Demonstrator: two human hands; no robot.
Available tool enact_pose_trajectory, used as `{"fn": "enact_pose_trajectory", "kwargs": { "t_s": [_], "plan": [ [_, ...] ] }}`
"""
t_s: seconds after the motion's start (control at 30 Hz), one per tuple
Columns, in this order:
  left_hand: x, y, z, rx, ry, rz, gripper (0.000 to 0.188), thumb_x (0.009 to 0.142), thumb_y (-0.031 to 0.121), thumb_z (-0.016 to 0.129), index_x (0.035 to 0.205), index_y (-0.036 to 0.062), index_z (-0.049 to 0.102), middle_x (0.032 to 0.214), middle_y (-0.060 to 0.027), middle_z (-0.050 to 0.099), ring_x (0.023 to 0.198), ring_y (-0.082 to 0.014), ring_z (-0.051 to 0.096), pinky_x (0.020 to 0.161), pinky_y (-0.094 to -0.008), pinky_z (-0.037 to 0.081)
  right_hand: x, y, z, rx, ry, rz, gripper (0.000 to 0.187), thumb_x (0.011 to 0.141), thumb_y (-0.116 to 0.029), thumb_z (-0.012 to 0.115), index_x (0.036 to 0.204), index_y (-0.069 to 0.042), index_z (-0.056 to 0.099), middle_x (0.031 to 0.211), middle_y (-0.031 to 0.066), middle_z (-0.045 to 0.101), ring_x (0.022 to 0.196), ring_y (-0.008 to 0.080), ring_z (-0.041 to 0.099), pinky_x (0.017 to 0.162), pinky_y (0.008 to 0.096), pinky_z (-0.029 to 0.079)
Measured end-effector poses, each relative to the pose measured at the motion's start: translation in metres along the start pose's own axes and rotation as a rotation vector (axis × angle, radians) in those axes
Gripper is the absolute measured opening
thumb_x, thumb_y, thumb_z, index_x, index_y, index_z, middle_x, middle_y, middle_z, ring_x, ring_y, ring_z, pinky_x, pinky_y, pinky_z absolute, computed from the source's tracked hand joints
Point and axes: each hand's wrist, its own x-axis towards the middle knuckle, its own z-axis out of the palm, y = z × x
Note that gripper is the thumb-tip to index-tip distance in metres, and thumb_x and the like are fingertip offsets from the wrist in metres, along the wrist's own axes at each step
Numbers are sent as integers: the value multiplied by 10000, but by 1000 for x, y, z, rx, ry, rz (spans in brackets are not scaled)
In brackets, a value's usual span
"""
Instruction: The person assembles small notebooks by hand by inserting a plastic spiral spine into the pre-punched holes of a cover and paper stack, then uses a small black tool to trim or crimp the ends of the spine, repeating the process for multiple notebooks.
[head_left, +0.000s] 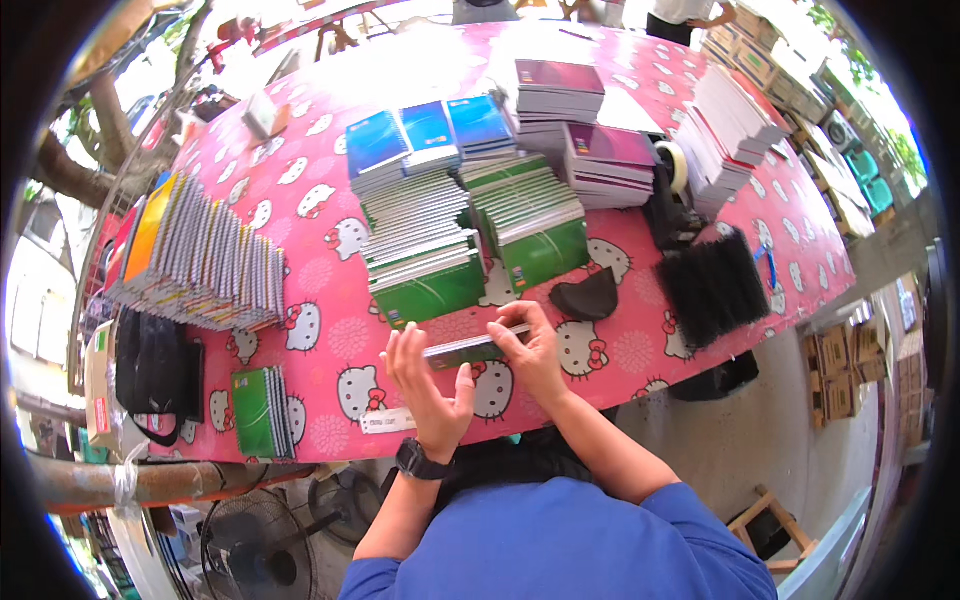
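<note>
Over the near middle of the table, my right hand [532, 352] pinches the right end of a green notebook [468, 353], which is seen nearly edge-on with its pale edge uppermost. My left hand [428, 385] is at the notebook's other end, fingers stretched and thumb apart; whether it touches the notebook I cannot tell. Just beyond stand two rows of green notebooks, a left row [430, 285] and a right row [545, 255]. A white labelled strip [388, 420] lies beside my left wrist.
Blue notebooks [425, 130], maroon notebooks [610, 147] and white stacks [715, 140] stand farther back. Spiral notebooks [205, 260], a black bag [150, 365] and a small green stack [262, 410] are left. Black bristles [712, 287], a dark curved piece [586, 296] and a tape dispenser [668, 200] are right.
</note>
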Motion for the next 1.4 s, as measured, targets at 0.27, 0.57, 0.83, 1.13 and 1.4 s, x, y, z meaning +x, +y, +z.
{"fn": "enact_pose_trajectory", "kwargs": {
  "t_s": [0.27, 0.57, 0.83, 1.13, 1.4],
  "plan": [
    [9, -3, 0, -40, -270, 276, 315, 745, -7, 598, 1025, 104, 693, 1004, -27, 661, 864, -184, 618, 796, -348, 404, 21, -45, -76, -750, -47, -403, 101, 835, -65, 633, 909, 3, 629, 887, 95, 623, 795, 216, 606, 723, 309, 487],
    [9, 3, -3, -75, -242, 239, 294, 721, 43, 673, 996, 140, 712, 935, -19, 633, 881, -205, 583, 807, -352, 411, 40, -35, -191, -1623, 319, -139, 364, 744, -187, 728, 1049, -49, 585, 1038, 141, 542, 983, 328, 523, 822, 401, 486],
    [10, 7, -1, -71, -253, 226, 286, 716, 49, 683, 984, 144, 716, 903, -9, 614, 858, -197, 569, 792, -349, 409, 40, -26, -191, -1689, 420, -127, 415, 726, -146, 740, 1089, -44, 566, 1059, 136, 552, 992, 329, 529, 816, 406, 489],
    [15, 9, -6, -85, -225, 240, 225, 716, 54, 689, 930, 125, 699, 839, -7, 607, 821, -197, 582, 762, -343, 409, 46, -47, -192, -1384, 372, -401, 165, 766, -45, 660, 931, -44, 655, 866, 154, 659, 838, 337, 628, 754, 409, 503],
    [22, 11, 0, -78, -345, 107, 157, 721, 100, 716, 870, 124, 673, 838, -23, 600, 850, -219, 563, 777, -358, 383, 33, -91, -135, -995, 7, -416, 252, 805, 52, 594, 1048, -13, 609, 955, 138, 559, 887, 284, 570, 791, 363, 473]
  ]
}}
